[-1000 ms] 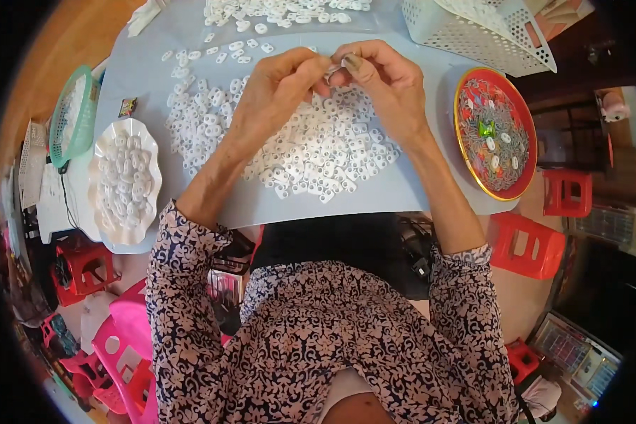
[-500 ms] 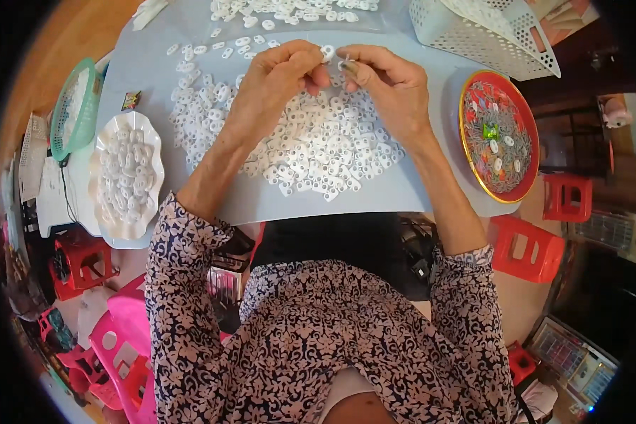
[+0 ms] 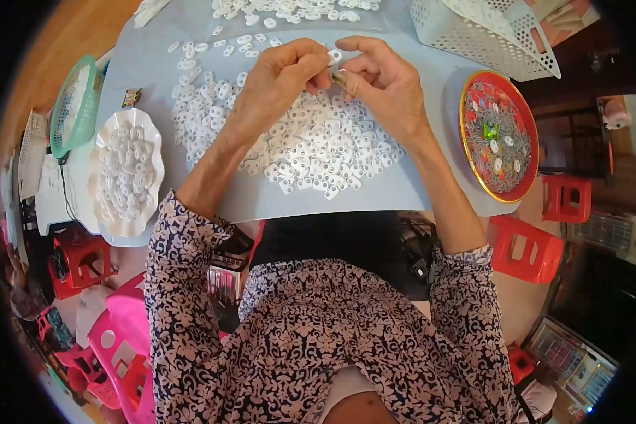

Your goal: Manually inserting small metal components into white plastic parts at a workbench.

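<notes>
Above the middle of the table, my left hand (image 3: 286,81) pinches a small white oval plastic piece (image 3: 334,56) with holes between thumb and fingertips. My right hand (image 3: 392,85) meets it from the other side, thumb and forefinger bent together close to the piece. Anything between those right fingertips is too small or hidden to make out. Below both hands spreads a heap of similar white two-holed pieces (image 3: 325,152). To the right, a red gold-rimmed plate (image 3: 532,138) holds many thin grey pins (image 3: 500,173), a few white pieces and a green wrapper (image 3: 490,131).
A white scalloped dish (image 3: 155,152) of assembled-looking white pieces stands at left, near a small wrapped packet (image 3: 131,97) and a green basket (image 3: 94,106). A white perforated basket (image 3: 431,32) is at far right. Red stools (image 3: 526,247) and a pink chair (image 3: 113,339) stand below the table.
My right hand has shifted slightly left, its thumb now closer to the white piece. The left hand keeps its pinch and has moved slightly toward the right hand.
</notes>
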Available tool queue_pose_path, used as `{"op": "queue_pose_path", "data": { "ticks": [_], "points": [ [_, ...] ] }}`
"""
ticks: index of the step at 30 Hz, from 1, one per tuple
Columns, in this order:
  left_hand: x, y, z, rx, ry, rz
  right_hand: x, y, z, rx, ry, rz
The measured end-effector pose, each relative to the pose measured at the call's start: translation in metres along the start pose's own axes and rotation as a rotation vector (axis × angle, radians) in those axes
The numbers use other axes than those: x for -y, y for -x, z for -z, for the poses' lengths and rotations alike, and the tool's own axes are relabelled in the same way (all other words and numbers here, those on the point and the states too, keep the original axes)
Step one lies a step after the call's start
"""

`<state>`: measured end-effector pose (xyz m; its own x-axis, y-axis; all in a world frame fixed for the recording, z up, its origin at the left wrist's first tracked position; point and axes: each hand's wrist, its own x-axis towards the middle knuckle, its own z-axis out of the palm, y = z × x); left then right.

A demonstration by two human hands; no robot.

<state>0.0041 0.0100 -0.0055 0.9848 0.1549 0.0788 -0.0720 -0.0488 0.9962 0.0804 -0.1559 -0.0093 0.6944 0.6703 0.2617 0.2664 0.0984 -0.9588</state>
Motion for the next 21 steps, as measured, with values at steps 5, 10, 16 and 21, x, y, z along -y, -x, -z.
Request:
{"op": "queue_pose_path", "data": {
  "ticks": [5,10,16,21],
  "points": [
    [-0.0029,-0.0009,0.0018,0.01,-0.115,-0.049,0.0038,-0.0001,0.0016,0.036,0.034,-0.015],
    [-0.0006,-0.0012,0.0027,0.03,-0.151,-0.039,0.0045,0.0,0.0011,0.04,0.019,-0.028],
    [-0.0017,-0.0007,0.0034,0.073,-0.203,-0.06,0.0028,0.0002,0.0025,0.074,0.007,-0.047],
    [-0.0014,-0.0015,0.0073,0.109,-0.229,-0.06,0.0014,-0.0001,0.0033,0.098,0.021,-0.036]
  ]
}}
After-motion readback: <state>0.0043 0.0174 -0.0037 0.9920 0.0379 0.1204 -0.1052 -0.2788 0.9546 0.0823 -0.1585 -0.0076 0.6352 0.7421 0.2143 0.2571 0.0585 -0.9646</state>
